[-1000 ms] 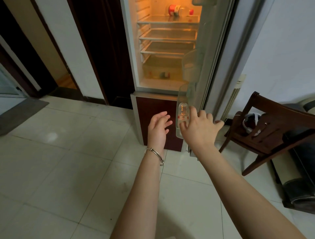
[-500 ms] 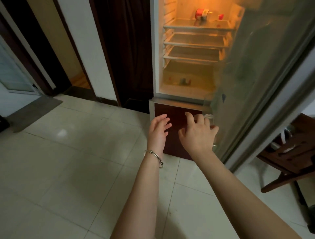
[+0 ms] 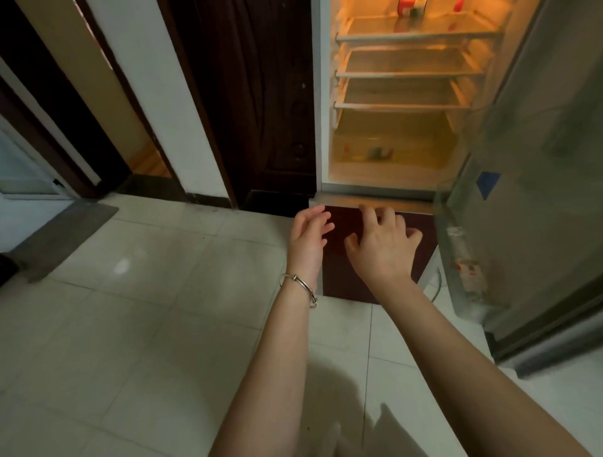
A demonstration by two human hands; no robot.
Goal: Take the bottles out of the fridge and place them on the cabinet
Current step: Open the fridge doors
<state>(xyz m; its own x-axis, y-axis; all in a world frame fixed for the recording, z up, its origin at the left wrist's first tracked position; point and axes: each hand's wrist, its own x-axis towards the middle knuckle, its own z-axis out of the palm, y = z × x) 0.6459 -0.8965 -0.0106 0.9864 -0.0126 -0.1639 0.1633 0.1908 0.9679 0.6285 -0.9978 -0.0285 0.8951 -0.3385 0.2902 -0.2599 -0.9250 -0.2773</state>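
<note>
Fingers [image 3: 372, 215] of left hand [image 3: 308, 238] and right hand [image 3: 385, 251] are hovering apart, empty.
Bottle [image 3: 411, 5] is lying sideways on the fridge's [image 3: 321, 98] top shelf [image 3: 417, 34], cap [image 3: 458, 4] pointing right.

Maroon lower door [image 3: 339, 277] behind the right hand [image 3: 383, 248], orange-glowing fridge [image 3: 391, 169] above, red-labelled bottle [image 3: 411, 6] up top, pale floor tiles [image 3: 163, 310] below.

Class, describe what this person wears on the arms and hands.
The left forearm and right forearm are bare, with no sleeves in view. A thin silver metal bangle circles the left wrist. The left hand and right hand wear no gloves, and no rings show.
</note>
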